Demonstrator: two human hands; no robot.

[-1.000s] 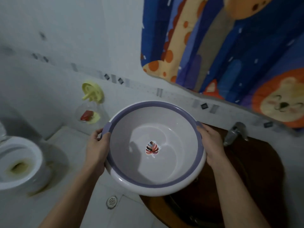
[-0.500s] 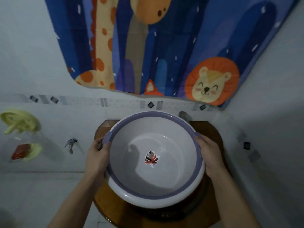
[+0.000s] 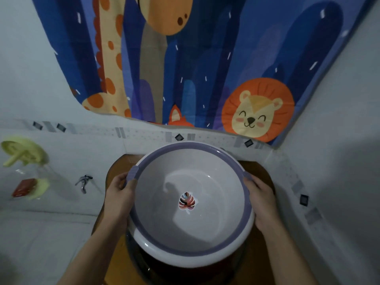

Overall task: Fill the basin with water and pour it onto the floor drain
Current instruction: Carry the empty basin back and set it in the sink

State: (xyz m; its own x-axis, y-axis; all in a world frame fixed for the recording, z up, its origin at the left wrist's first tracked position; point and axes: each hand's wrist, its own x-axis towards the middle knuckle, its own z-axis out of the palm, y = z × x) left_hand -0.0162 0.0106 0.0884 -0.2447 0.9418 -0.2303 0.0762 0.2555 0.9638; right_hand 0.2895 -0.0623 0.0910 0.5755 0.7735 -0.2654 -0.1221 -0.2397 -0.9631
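Observation:
A round white basin (image 3: 205,229) with a purple rim and a leaf sticker on its bottom is held level over a brown sink (image 3: 117,173). My left hand (image 3: 119,196) grips the rim's left side and my right hand (image 3: 261,200) grips the right side. The inside of the basin looks dry. The sink's tap is hidden behind the basin's far rim. The floor drain is out of view.
A blue cartoon-animal curtain (image 3: 185,68) hangs on the wall above the sink. Left on the tiled wall are a small metal tap (image 3: 84,182), a yellow-green hanger (image 3: 22,151) and a clear holder with a red soap bar (image 3: 24,188). A white wall closes the right side.
My view has swung right from the toilet and floor drain to the sink. The basin, held in both hands, has moved over the sink and sits lower above it.

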